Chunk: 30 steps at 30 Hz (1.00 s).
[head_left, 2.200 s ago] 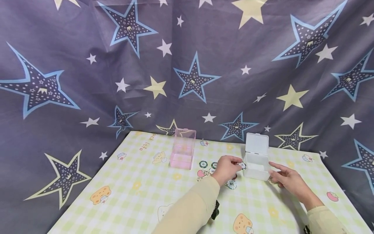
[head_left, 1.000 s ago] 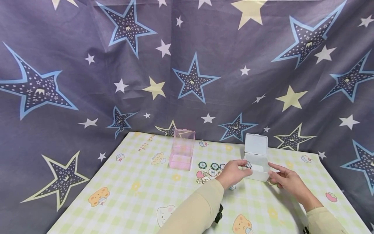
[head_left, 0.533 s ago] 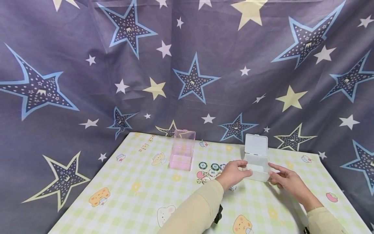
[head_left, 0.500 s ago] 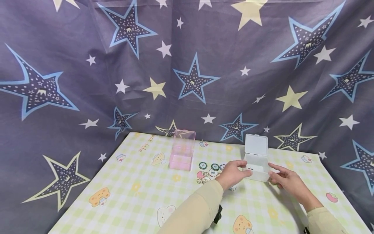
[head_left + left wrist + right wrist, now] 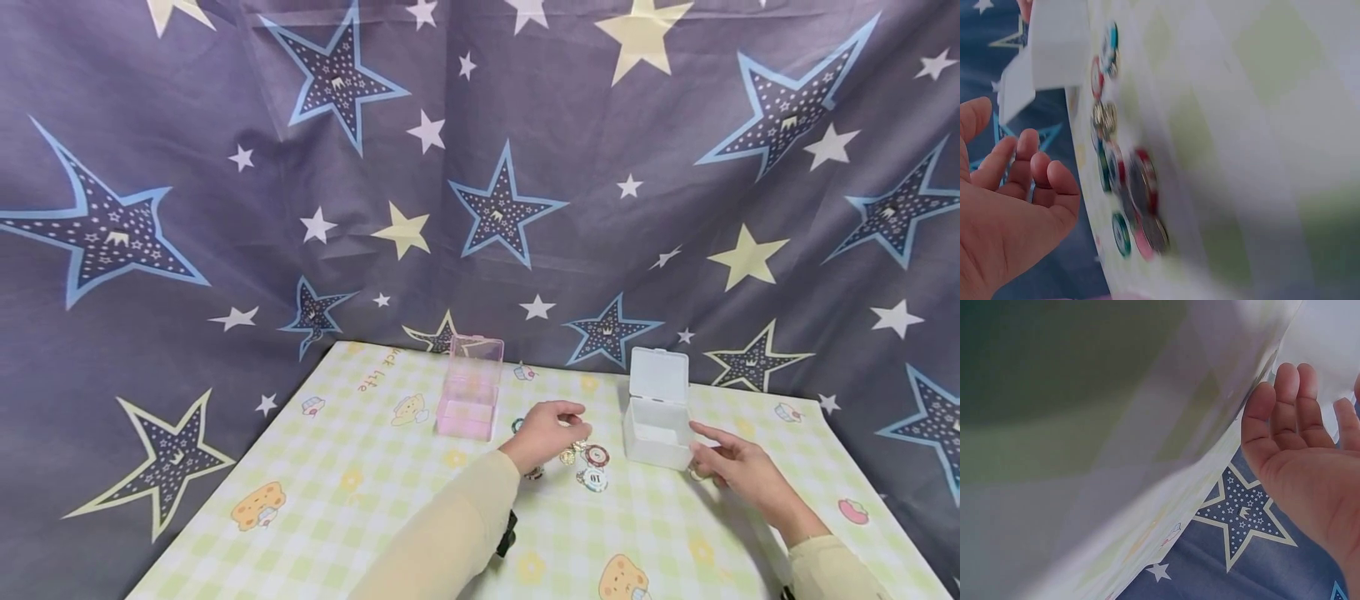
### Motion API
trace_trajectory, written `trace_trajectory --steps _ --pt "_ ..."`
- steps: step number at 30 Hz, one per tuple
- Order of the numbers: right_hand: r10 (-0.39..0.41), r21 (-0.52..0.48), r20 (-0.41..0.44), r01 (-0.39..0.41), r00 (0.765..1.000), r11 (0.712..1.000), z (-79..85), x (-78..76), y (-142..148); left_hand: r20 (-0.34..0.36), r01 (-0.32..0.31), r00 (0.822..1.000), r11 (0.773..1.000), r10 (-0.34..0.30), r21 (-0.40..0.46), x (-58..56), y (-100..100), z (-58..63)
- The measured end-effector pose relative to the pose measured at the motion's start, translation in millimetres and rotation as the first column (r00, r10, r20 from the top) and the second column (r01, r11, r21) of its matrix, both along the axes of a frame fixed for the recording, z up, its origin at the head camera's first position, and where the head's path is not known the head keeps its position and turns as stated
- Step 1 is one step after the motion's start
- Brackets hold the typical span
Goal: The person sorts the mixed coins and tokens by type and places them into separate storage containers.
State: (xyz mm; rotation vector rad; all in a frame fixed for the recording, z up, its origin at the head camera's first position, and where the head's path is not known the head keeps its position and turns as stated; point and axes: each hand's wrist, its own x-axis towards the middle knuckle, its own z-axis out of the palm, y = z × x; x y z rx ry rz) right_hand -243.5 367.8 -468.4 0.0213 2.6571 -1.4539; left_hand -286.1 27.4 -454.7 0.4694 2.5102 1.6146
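Note:
My left hand (image 5: 546,432) hovers over a loose cluster of poker chips and gold coins, fingers loosely bent and holding nothing. Among the pieces are a red-rimmed chip (image 5: 597,456), a pale chip marked 10 (image 5: 595,480) and a gold coin (image 5: 567,457). Green-rimmed chips (image 5: 1121,234) show in the left wrist view; part of the cluster is hidden under the hand in the head view. A white box (image 5: 651,448) with its lid raised stands to the right. My right hand (image 5: 738,473) touches that box's right side with relaxed fingers.
A see-through pink box (image 5: 465,419), lid also up, stands at the back, left of the chips. The table has a green-and-white checked cloth (image 5: 330,533) with printed cartoons. Behind it hangs a dark curtain (image 5: 480,308) with stars.
My left hand moved a chip over the white box and released it inside, then moved back left above the cluster. My right hand has stayed at the box's side.

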Motion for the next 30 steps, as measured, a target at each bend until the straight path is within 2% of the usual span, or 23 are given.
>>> trace_trajectory --steps 5,11,15,19,22,27,29,30 --pt "-0.008 -0.013 -0.016 0.007 1.0 1.0 -2.7 -0.6 -0.6 -0.019 0.017 1.0 0.999 -0.018 -0.041 -2.8 -26.1 -6.4" --pt "-0.007 -0.026 -0.028 0.006 1.0 1.0 -3.9 0.6 -1.1 -0.066 0.046 0.996 0.988 -0.056 -0.144 -2.9 -48.3 -15.1" --pt "0.0 -0.018 -0.04 -0.001 0.999 1.0 -1.8 1.5 -1.5 -0.103 0.056 0.992 0.978 -0.077 -0.2 -0.5 -55.6 -20.5" --pt "-0.003 -0.019 -0.025 0.003 1.0 1.0 0.8 0.1 -2.5 -0.125 0.075 0.986 0.965 -0.109 -0.25 3.5 -53.8 -25.7" --pt "-0.005 -0.022 -0.013 0.004 1.0 1.0 1.6 -0.8 -2.6 -0.178 0.087 0.971 0.932 -0.158 -0.352 7.2 -45.2 -30.7" --pt "-0.004 -0.014 -0.007 0.004 1.0 1.0 0.3 -0.9 -1.4 -0.303 0.063 0.918 0.85 -0.255 -0.524 13.2 -23.6 -34.8" --pt "-0.006 -0.009 -0.004 0.006 1.0 1.0 -0.5 -0.9 -0.9 -0.323 0.054 0.908 0.838 -0.267 -0.543 15.5 -14.9 -33.4" --pt "-0.006 -0.009 -0.003 0.006 1.0 1.0 -0.7 -0.8 -0.8 -0.323 0.052 0.909 0.84 -0.264 -0.54 16.8 -10.9 -32.6"
